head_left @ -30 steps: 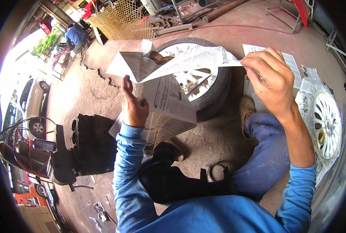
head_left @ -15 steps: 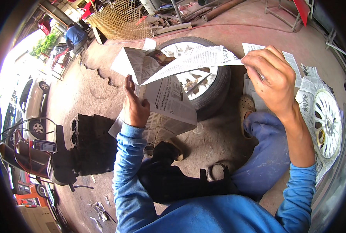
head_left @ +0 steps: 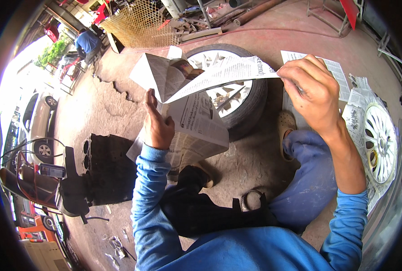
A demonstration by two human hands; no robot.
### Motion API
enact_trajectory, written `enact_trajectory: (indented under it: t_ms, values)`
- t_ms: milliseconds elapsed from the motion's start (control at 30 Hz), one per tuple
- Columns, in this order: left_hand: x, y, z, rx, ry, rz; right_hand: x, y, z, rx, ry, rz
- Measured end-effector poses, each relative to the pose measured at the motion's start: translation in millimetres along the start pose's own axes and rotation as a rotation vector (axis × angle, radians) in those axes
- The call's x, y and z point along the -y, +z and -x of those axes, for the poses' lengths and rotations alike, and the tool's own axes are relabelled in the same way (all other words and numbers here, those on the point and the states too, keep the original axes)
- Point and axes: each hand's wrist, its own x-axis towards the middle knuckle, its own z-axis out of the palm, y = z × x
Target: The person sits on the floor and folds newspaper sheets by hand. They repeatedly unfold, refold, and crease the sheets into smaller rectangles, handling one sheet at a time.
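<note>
Holding newspaper (head_left: pixel 203 124) up: right hand (head_left: pixel 313 92) pinches one end, left hand (head_left: pixel 159 128) grips left part, tire (head_left: pixel 249 110) just beyond.

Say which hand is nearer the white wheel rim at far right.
Right. The right hand, pinching newspaper, is left of the rim; the left hand is much farther left.

From my end I see a blue top (head_left: pixel 250 248): left sleeve (head_left: pixel 147 189) cuffed just behind the left hand (head_left: pixel 160 128), right sleeve (head_left: pixel 349 217) bunched well behind the right hand (head_left: pixel 313 92); below that grip, a pale-smudged blue trouser leg (head_left: pixel 307 180) and holed tan clog (head_left: pixel 286 123).
</note>
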Motion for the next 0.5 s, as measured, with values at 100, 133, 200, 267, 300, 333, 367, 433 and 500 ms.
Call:
enact_trajectory:
  t_ms: [100,133,200,267,300,333,367,433,500]
  values:
    - [-0.6,-0.3,0.0,0.003,0.008,0.014,0.0,0.3,0.0,0.006,-0.001,0.007]
    - [-0.8,-0.6,0.2,0.007,0.002,0.013,0.0,0.3,0.0,0.006,0.005,0.008]
    - [-1.1,-1.1,0.8,0.013,-0.011,0.011,0.2,0.2,0.1,0.007,-0.001,0.011]
    - [-0.7,-1.3,1.1,0.012,-0.017,0.013,0.6,0.3,0.3,0.009,0.000,0.013]
    - [-0.4,-1.2,1.2,0.011,-0.020,0.014,0.8,0.5,0.3,0.011,-0.001,0.015]
    - [0.2,-1.3,1.3,0.014,-0.013,0.022,1.0,0.7,0.4,0.014,-0.001,0.017]
    - [0.9,-1.4,1.2,0.018,-0.007,0.030,1.1,0.8,0.4,0.013,-0.001,0.015]
    - [2.1,-1.4,1.2,0.019,0.009,0.038,1.2,1.0,0.1,0.012,-0.001,0.012]
    - [2.9,-1.4,1.3,0.012,0.028,0.041,1.3,0.9,-0.3,0.014,0.001,0.011]
